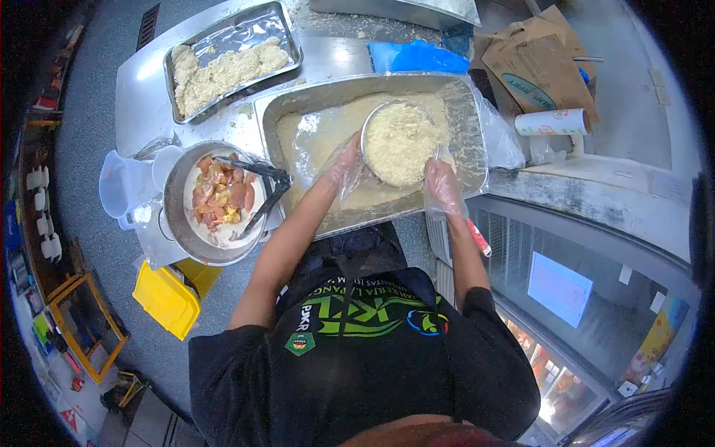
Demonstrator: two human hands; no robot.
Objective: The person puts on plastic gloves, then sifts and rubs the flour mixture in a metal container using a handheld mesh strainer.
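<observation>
A round sieve [403,141] heaped with pale flour is over the large metal tray [298,201], which has a layer of flour on its bottom. My right hand [445,186], in a clear plastic glove, is closed round the sieve near its rim, and a red and white handle [479,238] sticks out below it. My left hand [345,164], gloved too, grips the sieve's left rim; its fingertips are partly hidden. To the left stands a metal pot [173,216] with raw meat pieces [223,194] in whitish liquid. Black tongs [269,179] rest across its edge.
A smaller tray [253,18] with flour-coated pieces [227,73] lies at the back left. Near the pot are a clear plastic jug [123,182] and a whisk [155,147]. A blue bag [417,57], a brown paper bag [532,67] and a paper roll [551,122] are behind and right.
</observation>
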